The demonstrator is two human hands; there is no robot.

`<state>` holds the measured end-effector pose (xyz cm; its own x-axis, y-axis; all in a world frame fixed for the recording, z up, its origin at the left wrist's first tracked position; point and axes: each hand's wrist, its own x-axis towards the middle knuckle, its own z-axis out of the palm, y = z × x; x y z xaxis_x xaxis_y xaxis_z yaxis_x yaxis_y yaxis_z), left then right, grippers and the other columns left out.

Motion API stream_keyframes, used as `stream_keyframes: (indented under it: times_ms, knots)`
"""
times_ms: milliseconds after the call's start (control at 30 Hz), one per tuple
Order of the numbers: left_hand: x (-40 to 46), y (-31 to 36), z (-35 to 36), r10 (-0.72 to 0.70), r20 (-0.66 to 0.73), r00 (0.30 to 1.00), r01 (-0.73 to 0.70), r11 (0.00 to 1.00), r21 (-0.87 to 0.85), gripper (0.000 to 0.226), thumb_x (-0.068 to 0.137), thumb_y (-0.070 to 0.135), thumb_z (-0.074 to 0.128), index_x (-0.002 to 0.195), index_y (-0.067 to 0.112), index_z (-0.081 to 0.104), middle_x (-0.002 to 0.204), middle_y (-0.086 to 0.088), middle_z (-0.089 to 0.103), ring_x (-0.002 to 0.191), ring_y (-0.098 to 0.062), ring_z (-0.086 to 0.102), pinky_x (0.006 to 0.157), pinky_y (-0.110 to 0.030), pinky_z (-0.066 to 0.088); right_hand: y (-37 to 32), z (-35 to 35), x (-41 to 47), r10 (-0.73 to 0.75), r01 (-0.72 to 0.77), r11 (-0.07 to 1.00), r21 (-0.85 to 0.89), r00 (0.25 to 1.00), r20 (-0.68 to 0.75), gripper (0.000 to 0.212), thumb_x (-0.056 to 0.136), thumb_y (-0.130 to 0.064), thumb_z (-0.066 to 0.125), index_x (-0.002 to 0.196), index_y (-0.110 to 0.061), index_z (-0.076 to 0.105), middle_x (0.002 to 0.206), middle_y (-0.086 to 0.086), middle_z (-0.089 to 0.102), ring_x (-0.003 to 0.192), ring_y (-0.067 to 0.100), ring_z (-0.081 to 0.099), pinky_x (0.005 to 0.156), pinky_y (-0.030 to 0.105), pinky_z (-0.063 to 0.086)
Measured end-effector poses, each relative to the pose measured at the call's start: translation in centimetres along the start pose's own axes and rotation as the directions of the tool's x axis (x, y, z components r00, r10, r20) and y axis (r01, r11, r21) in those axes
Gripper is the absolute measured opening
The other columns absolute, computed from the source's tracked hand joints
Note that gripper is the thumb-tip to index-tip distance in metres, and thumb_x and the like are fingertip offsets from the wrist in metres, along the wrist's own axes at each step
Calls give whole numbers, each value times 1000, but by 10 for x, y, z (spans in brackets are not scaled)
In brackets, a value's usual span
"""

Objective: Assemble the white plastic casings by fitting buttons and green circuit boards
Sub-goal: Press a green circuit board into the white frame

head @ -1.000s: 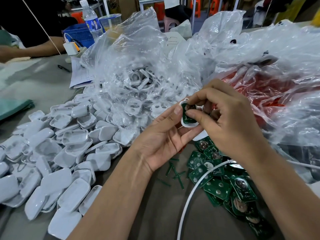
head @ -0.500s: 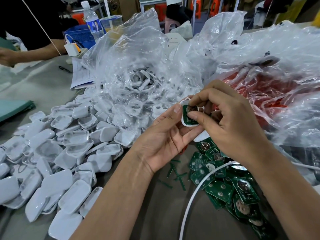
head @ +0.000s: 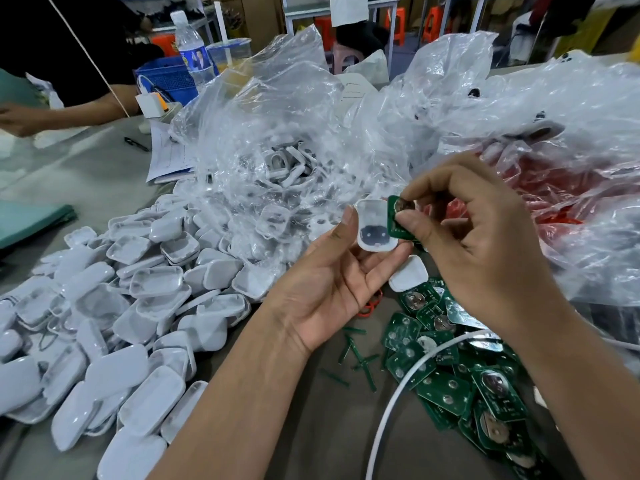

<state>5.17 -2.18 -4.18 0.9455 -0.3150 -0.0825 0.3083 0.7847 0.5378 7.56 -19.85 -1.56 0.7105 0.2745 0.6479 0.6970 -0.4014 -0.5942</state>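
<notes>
Since the earlier frames the green circuit board (head: 398,218) has come out of the white casing (head: 375,226): it sat inside the shell a moment ago and is now lifted just to the casing's right edge, tilted on its side. The right hand (head: 485,244) pinches the board between thumb and curled forefinger, fingers closed on it. The left hand (head: 325,289), palm up, grips the open casing between thumb and fingertips; a dark button pad shows in its lower half. Below the right hand lies a heap of green circuit boards (head: 450,375), crossed by a white cable (head: 398,382). One white casing half (head: 408,273) lies just beneath the left fingertips. Left of the left hand spreads a pile of white casing shells (head: 121,306). Beyond both hands are clear plastic bags (head: 277,133) holding more white parts.
</notes>
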Motion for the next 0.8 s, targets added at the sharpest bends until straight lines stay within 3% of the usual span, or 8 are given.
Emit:
stream_keyframes:
  times_ms: [133, 333, 567, 800]
  knots:
    - [1, -1, -1, 0, -15, 1000, 0, 998, 58, 38, 90, 28, 68, 116, 1, 72, 121, -17, 71, 105, -26, 73, 92, -35, 61, 0, 2, 0, -23, 26, 999, -38, 998, 62, 12, 93, -17, 73, 100, -10, 68, 101, 2, 58, 85, 19, 57, 71, 30, 49]
    - [1, -2, -3, -14, 2, 1000, 14, 996, 93, 37, 82, 27, 76, 112, 6, 72, 114, -12, 71, 99, -24, 73, 86, -31, 61, -3, 5, -2, -68, 78, 991, -111, 993, 94, 12, 93, -18, 74, 101, -11, 68, 100, -3, 55, 86, 2, 53, 75, 16, 40]
    - [1, -2, -1, -18, 40, 999, 14, 996, 92, 63, 64, 22, 95, 118, 3, 67, 120, -14, 67, 99, -27, 73, 87, -34, 62, -4, 4, -2, -84, 97, 986, -133, 991, 100, 13, 92, -19, 73, 102, -11, 68, 99, -5, 54, 87, -2, 51, 77, 11, 36]
    - [-1, -1, 0, -32, 55, 998, 28, 997, 70, 58, 70, 20, 90, 120, 3, 65, 121, -15, 68, 102, -28, 72, 89, -35, 61, -4, 4, -2, -78, 92, 985, -143, 992, 104, 14, 92, -20, 73, 103, -11, 69, 100, -5, 55, 87, -1, 52, 78, 11, 36]
